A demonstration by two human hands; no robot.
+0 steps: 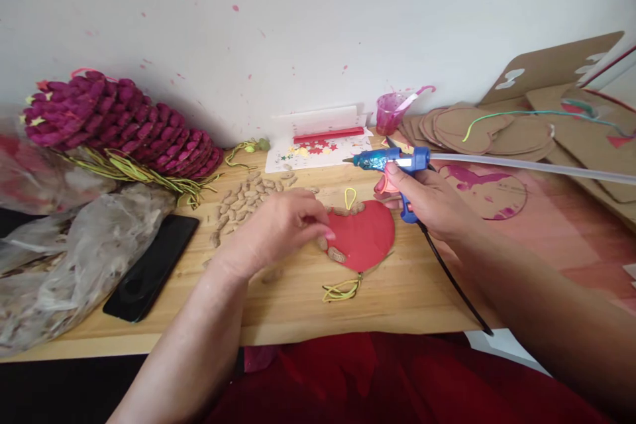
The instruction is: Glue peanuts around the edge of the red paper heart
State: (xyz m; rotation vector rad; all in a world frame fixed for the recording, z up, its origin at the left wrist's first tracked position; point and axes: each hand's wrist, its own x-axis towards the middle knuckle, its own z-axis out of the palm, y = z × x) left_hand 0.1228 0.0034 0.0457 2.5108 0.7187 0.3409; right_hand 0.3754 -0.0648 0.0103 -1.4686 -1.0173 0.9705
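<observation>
A red heart (365, 238) lies flat on the wooden table with a yellow loop at its top and yellow-green strings (342, 290) at its tip. Peanuts line parts of its rim, one (336, 254) at the lower left. Over the heart's left edge is my left hand (283, 225), fingers curled and thumb close to a peanut (322, 244); whatever lies between the fingertips is hidden. My right hand (422, 195) grips a blue glue gun (392, 159) above the heart's upper right, nozzle pointing left. A long clear glue stick (527, 167) sticks out behind it.
Loose peanuts (246, 195) lie left of the heart. A phone (152, 268), plastic bag (99, 258) and magenta peanut-covered piece (124, 116) are farther left. Star stickers (318, 149) and a pink cup (389, 112) stand behind; cardboard hearts (472, 129) are at right. The gun's cord (454, 281) crosses the table edge.
</observation>
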